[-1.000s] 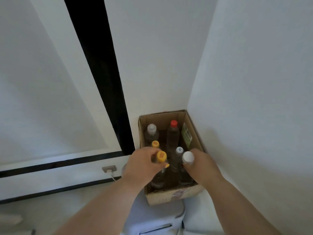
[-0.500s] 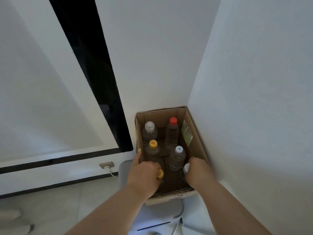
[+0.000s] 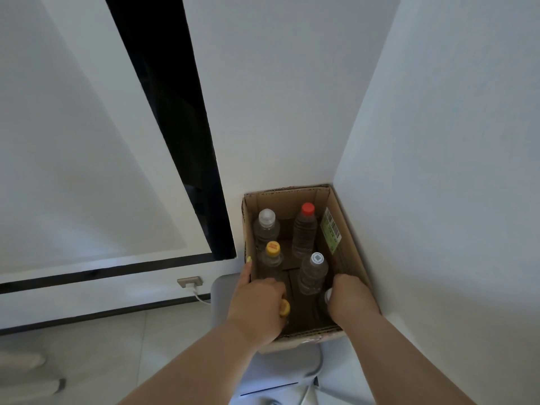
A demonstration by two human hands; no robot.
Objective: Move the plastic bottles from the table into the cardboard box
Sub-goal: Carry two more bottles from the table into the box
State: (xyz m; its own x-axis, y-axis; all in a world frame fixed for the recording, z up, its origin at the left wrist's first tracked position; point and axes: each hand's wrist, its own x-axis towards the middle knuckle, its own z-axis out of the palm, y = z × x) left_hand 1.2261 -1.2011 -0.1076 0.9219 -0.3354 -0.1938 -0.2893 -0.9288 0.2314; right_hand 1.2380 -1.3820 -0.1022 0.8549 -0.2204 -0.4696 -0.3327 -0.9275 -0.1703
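An open cardboard box [image 3: 349, 238] stands in the wall corner with several clear plastic bottles upright inside. At the back are a clear-capped bottle [image 3: 266, 228] and a red-capped bottle [image 3: 305, 230]. In the middle are a yellow-capped bottle [image 3: 272, 260] and a white-capped bottle [image 3: 314, 271]. My left hand [image 3: 257, 308] is inside the box's near left, shut on a yellow-capped bottle [image 3: 284, 308]. My right hand [image 3: 349, 299] is at the near right, shut on a white-capped bottle [image 3: 328, 296]. Both held bottles are mostly hidden.
The box rests on a grey rounded stool or appliance [image 3: 220, 296] against the white walls. A wall socket [image 3: 190, 282] with a white cable is to the left. A dark door gap [image 3: 175, 112] runs up the wall. Tiled floor [image 3: 87, 346] lies below left.
Both hands have gone down into the box with their bottles; the yellow and white caps sit lower than a second ago. The view has tilted slightly.
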